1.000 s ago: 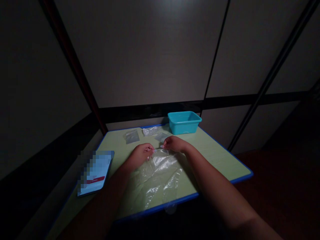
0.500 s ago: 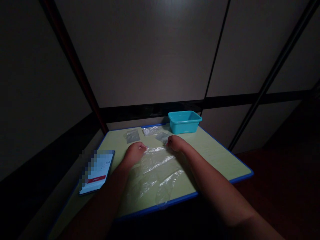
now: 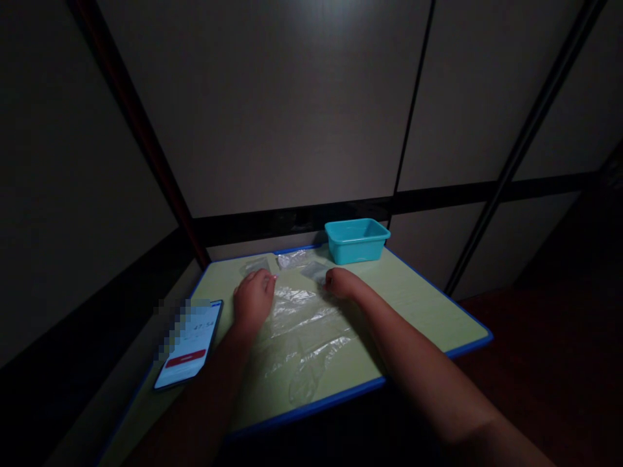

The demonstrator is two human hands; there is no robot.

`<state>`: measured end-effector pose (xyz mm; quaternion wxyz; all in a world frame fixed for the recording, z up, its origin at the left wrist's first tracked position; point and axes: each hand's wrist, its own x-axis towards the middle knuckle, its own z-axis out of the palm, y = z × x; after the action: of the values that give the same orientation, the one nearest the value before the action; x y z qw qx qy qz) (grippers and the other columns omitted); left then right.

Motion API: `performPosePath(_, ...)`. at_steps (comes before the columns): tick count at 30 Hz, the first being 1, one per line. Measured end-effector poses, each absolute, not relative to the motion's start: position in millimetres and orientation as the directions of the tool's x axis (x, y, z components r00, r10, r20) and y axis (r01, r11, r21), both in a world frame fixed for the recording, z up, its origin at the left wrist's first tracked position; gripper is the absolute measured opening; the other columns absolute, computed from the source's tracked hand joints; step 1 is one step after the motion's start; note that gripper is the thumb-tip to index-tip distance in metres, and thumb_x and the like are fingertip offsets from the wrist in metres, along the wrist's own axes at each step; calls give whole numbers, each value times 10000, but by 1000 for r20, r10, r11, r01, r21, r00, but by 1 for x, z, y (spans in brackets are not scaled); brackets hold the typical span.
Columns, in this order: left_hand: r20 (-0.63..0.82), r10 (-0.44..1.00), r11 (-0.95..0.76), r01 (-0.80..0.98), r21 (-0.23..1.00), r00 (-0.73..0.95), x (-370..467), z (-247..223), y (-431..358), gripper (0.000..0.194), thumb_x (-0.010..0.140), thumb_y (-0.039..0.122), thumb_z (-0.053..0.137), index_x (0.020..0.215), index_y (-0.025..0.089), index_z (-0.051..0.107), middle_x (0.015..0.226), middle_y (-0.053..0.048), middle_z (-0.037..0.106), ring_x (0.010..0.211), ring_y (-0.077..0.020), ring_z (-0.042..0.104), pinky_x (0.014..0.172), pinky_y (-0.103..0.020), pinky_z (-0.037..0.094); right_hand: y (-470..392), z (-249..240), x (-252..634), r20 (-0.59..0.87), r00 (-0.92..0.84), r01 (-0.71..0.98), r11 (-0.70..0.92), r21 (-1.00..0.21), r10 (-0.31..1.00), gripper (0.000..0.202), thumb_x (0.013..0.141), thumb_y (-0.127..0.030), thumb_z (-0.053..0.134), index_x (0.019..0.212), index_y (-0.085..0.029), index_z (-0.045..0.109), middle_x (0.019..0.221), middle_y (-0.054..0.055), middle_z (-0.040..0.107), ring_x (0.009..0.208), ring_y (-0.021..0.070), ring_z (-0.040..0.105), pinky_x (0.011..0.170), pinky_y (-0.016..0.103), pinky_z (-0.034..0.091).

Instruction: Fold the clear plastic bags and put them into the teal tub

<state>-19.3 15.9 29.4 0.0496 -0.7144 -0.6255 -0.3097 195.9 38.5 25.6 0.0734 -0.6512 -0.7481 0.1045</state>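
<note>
A clear plastic bag (image 3: 304,318) lies spread and wrinkled over the middle of the pale green table (image 3: 418,305). My right hand (image 3: 341,283) is closed at the bag's far right corner, its fingers pinching the film. Near the far left corner is my left hand (image 3: 256,295), its fingers apart and nothing visible in them. Beyond the hands lie a folded clear packet (image 3: 292,259), a grey translucent piece (image 3: 315,270) beside my right hand, and another flat one (image 3: 254,264) partly behind my left hand.
A turquoise basin (image 3: 357,250) stands at the table's back right. On the left edge lies a phone (image 3: 195,344) with a lit screen, next to my left forearm. Cabinet panels (image 3: 292,117) rise behind the table.
My left hand has let go of the bag's corner, opened and moved left, now partly covering the left flat piece. The bag's near end lies slightly further left. My right hand has barely moved.
</note>
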Motion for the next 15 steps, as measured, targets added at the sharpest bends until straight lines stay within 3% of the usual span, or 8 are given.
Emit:
performPosePath(3, 654, 749, -311, 927, 209, 104, -11, 35, 6, 273, 841, 329, 468, 1036, 178, 587, 1059, -113, 571, 1043, -278, 462, 887, -375, 343, 39, 25, 195, 42, -98, 952, 106, -286, 994, 255, 804, -338, 518, 895, -149, 663, 916, 119, 678, 811, 201, 615, 602, 234, 379)
performPosePath(5, 628, 734, -463, 867, 184, 259, -3, 35, -3, 284, 848, 318, 460, 1063, 175, 578, 1066, -109, 557, 1064, -265, 453, 932, -380, 333, 39, 25, 194, 112, -37, 941, 72, -331, 993, 296, 843, -382, 465, 933, -155, 633, 918, 120, 666, 808, 204, 611, 619, 247, 386)
performPosePath(7, 502, 728, -624, 755, 203, 467, 6, 30, -10, 294, 849, 310, 458, 1095, 193, 567, 1084, -93, 553, 1066, -239, 470, 945, -360, 346, 39, 25, 194, 172, 16, 930, 48, -364, 985, 301, 867, -387, 432, 963, -160, 604, 949, 124, 642, 822, 204, 601, 659, 262, 396)
performPosePath(10, 302, 683, -730, 638, 244, 665, 14, 18, -17, 467, 822, 375, 507, 1266, 239, 460, 1291, -83, 451, 1195, -231, 402, 1009, -352, 306, 38, 25, 194, 269, 79, 916, 36, -399, 960, 280, 859, -354, 453, 1033, -165, 564, 1054, 131, 574, 910, 208, 565, 750, 278, 399)
performPosePath(15, 75, 702, -705, 676, 213, 708, 12, 8, -17, 693, 780, 545, 515, 1388, 307, 282, 1485, -84, 195, 1351, -274, 169, 1070, -425, 176, 39, 25, 194, 368, 151, 896, 29, -442, 918, 319, 858, -319, 434, 1126, -171, 524, 1116, 121, 535, 1022, 208, 510, 841, 285, 384)
